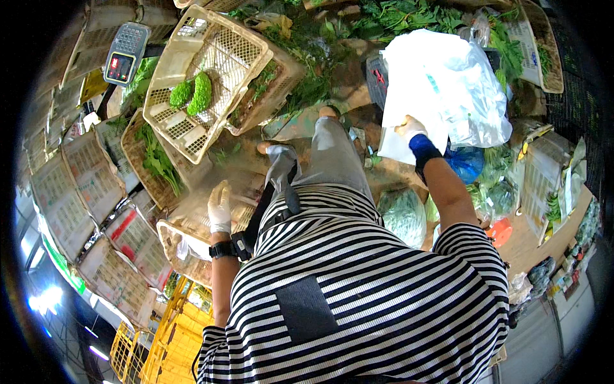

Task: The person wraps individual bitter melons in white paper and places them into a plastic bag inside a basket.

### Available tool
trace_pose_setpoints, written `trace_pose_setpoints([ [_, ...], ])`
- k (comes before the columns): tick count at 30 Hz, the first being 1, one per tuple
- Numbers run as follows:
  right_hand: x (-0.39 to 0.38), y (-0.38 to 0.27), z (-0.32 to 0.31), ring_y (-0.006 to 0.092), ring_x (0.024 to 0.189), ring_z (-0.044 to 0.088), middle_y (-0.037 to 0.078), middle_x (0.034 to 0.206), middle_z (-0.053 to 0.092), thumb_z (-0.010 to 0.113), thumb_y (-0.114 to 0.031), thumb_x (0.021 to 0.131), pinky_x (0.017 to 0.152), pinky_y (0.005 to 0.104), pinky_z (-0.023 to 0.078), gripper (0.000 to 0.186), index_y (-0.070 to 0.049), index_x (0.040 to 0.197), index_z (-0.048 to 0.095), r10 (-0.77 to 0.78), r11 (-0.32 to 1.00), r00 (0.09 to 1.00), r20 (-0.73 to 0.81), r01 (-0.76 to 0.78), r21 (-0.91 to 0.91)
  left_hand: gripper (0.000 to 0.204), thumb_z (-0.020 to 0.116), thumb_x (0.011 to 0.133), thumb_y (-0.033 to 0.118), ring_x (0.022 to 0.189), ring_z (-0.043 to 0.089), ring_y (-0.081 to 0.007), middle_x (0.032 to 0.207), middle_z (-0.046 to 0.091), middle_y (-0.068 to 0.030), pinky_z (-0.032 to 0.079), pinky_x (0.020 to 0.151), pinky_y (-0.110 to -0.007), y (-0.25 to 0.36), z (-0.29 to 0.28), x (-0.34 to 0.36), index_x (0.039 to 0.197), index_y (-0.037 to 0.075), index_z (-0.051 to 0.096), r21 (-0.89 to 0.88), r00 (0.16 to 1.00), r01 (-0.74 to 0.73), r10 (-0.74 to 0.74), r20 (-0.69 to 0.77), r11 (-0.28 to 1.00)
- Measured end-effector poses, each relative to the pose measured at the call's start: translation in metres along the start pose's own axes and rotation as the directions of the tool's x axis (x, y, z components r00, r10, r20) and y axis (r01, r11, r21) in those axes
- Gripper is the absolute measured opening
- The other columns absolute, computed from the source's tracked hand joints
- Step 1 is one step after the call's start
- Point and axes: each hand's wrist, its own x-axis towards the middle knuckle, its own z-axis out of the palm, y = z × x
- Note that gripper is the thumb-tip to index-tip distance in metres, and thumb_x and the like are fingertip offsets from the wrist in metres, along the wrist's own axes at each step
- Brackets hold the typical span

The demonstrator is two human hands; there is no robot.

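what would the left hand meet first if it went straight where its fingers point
Probably the pale crate holding bumpy green gourds, ahead of the left hand, though depth is hard to judge here.

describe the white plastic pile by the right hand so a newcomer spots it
From the striped shirt, follow the right forearm up to its blue wristband and the right hand. The white plastic pile spreads beyond that hand, its bright white setting it apart from the blue bag below.
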Motion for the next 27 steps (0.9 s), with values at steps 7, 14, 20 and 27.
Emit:
trace_pose_setpoints([
  [7, -0.057, -0.019, 0.042, 0.0282, 0.102, 0.056, 0.012, 0.109, 0.057, 0.065, -0.029, 0.076, 0.083, 0.0380, 0.049, 0.034, -0.008, 0.103, 0.060, 0.006, 0.981, 1.000, 0.020, -0.002, -0.193, 0.025, 0.056, 0.087, 0.009, 0.106, 0.052, -0.0178, 0.115, 0.057, -0.0074, 0.041, 0.091, -0.028, -0.009, -0.002, -0.020, 0.111, 0.001, 0.057, -0.113, 0.991, 0.136, -0.136, 0.013, 0.984],
  [14, -0.045, -0.012, 0.057, 0.0286, 0.097, 0.058, 0.012, 0.104, 0.058, 0.060, -0.026, 0.079, 0.082, 0.0388, 0.049, 0.024, -0.010, 0.095, 0.062, 0.007, 0.974, 0.999, -0.052, -0.019, -0.227, 0.026, 0.053, 0.088, 0.013, 0.106, 0.052, -0.0172, 0.114, 0.058, -0.0096, 0.040, 0.091, -0.027, -0.023, -0.010, -0.029, 0.111, 0.001, 0.058, 0.033, 0.980, 0.201, -0.201, -0.002, 0.979],
  [20, -0.041, 0.012, 0.050, 0.0287, 0.086, 0.059, 0.012, 0.093, 0.060, 0.061, -0.025, 0.075, 0.077, 0.0371, 0.047, 0.020, -0.008, 0.084, 0.063, -0.179, 0.984, 0.983, -0.050, 0.177, -0.037, 0.026, 0.053, 0.088, 0.013, 0.106, 0.053, -0.0188, 0.113, 0.059, -0.0103, 0.038, 0.093, -0.029, -0.038, -0.014, -0.023, 0.110, 0.001, 0.059, 0.052, 0.987, 0.160, -0.160, -0.002, 0.986],
  [27, -0.007, 0.071, 0.034, 0.0142, 0.065, 0.055, 0.003, 0.065, 0.058, 0.058, -0.016, 0.073, 0.061, 0.0261, 0.043, 0.010, -0.006, 0.076, 0.061, -0.388, 0.706, 0.908, 0.158, 0.183, 0.684, 0.029, 0.052, 0.089, 0.016, 0.106, 0.053, -0.0195, 0.113, 0.059, -0.0108, 0.038, 0.093, -0.029, -0.027, -0.001, -0.015, 0.112, 0.001, 0.058, 0.165, 0.995, 0.063, -0.075, 0.067, 0.984],
])
